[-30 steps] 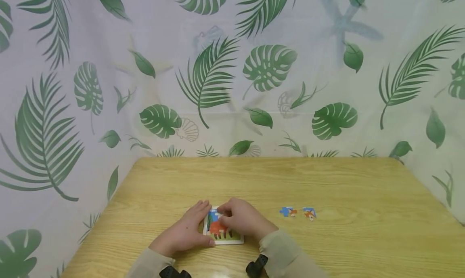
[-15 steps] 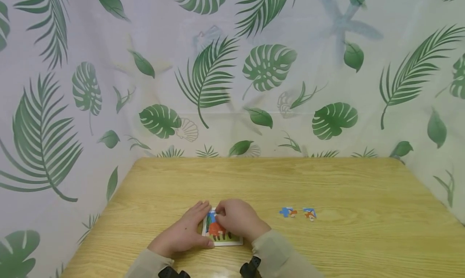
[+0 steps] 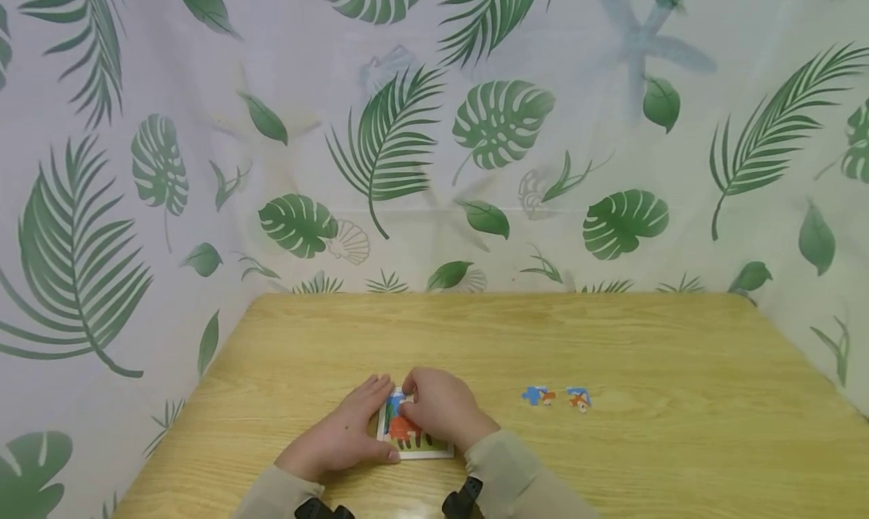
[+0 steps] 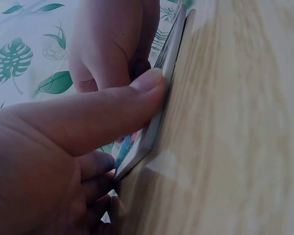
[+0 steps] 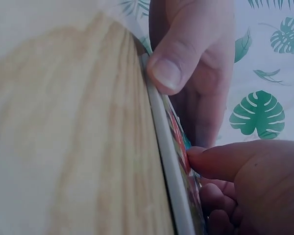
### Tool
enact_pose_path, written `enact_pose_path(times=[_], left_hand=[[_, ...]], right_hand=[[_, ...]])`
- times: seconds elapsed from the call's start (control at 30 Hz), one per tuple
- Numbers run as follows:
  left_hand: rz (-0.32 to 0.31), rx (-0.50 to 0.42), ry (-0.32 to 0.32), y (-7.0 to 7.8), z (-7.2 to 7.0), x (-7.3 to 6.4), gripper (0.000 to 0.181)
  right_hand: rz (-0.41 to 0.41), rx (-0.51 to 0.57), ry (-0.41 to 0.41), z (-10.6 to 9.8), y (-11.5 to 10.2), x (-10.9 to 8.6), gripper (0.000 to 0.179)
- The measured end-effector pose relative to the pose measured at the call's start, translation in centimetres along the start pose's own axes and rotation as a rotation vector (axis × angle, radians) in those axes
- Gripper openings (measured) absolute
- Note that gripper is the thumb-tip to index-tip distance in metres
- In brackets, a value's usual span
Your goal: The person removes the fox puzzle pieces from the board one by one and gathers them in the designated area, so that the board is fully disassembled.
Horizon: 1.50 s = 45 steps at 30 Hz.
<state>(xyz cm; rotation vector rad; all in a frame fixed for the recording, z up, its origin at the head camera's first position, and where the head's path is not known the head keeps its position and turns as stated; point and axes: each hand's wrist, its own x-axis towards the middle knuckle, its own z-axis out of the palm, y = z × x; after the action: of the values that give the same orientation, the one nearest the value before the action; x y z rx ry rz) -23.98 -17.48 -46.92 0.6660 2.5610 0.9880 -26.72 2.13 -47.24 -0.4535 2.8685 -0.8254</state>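
Note:
A small framed jigsaw puzzle (image 3: 416,452) with a red animal on grass lies near the table's front. My left hand (image 3: 346,432) steadies it, straight fingers along the left side and thumb on the near edge of the frame. In the left wrist view the thumb (image 4: 112,110) lies against the pale rim. Over the picture's upper right bends my right hand (image 3: 441,406), its thumb and curled fingers pinching at a puzzle piece that the hand mostly hides. The right wrist view has this thumb (image 5: 206,159) touching the picture surface.
Two loose jigsaw pieces, one blue and orange (image 3: 538,396) and one with a fox-like face (image 3: 579,399), lie apart to the right on the wooden table (image 3: 645,459). A leaf-patterned cloth (image 3: 434,164) hangs behind the table and along its sides.
My right hand has shifted slightly left over the puzzle, its fingers drawing in closer together. My left hand and the two loose pieces have stayed in place.

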Motion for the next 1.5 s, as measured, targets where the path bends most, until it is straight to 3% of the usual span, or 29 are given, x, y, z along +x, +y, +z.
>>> enact_pose_path(times=[0.43, 0.9, 1.27, 1.5], left_hand=[[0.004, -0.018, 0.032, -0.3, -0.2, 0.0, 0.109], [0.014, 0.030, -0.008, -0.3, -0.4, 0.3, 0.105], [0.013, 0.040, -0.011, -0.4, -0.4, 0.3, 0.104], [-0.004, 0.020, -0.019, -0.3, -0.2, 0.1, 0.104]], right_hand=[[-0.003, 0.102, 0.063, -0.2, 0.2, -0.3, 0.017], [-0.055, 0.472, 0.029, -0.9, 1.9, -0.4, 0.013], [-0.087, 0.487, 0.032, -1.5, 2.6, -0.1, 0.012], [-0.064, 0.522, 0.014, -2.7, 2.7, -0.6, 0.012]])
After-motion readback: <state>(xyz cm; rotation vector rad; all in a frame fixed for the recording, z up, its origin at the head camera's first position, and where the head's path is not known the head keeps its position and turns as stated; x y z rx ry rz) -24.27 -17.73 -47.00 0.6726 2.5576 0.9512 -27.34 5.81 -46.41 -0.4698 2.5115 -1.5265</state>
